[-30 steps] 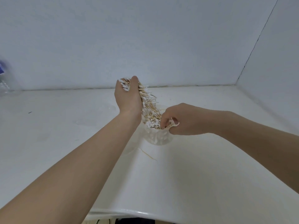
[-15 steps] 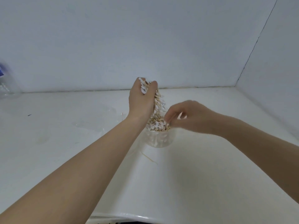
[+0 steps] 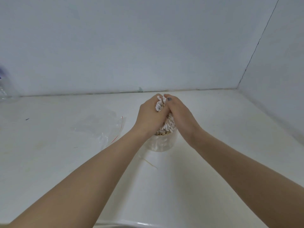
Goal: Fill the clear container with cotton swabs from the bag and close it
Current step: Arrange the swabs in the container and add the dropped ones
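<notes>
Swabs [image 3: 167, 125] stand as a thick bundle, held between both hands over the container [image 3: 160, 143], their long axis roughly upright and leaning a little away from the camera. The white tips show at the top between the fingertips and again lower down between the palms; tan sticks fan out at the container's mouth. The left hand [image 3: 150, 116] wraps the bundle from the left, fingers curled closed around it. The right hand [image 3: 178, 115] presses in from the right, fingers also closed on the bundle, thumb on top. The two hands touch near the top and hide most of the bundle's middle.

The container stands upright on the white table [image 3: 213, 137], just below the hands; its clear wall is hard to read, and the left wrist covers its left rim. One loose swab [image 3: 150, 163] lies on the table just in front of it, pointing diagonally. The bag [image 3: 100, 127], clear with a red line at its edge, lies flat to the left, near the left forearm. At the far left edge a clear bottle [image 3: 6, 91] is cut off and blurred.
</notes>
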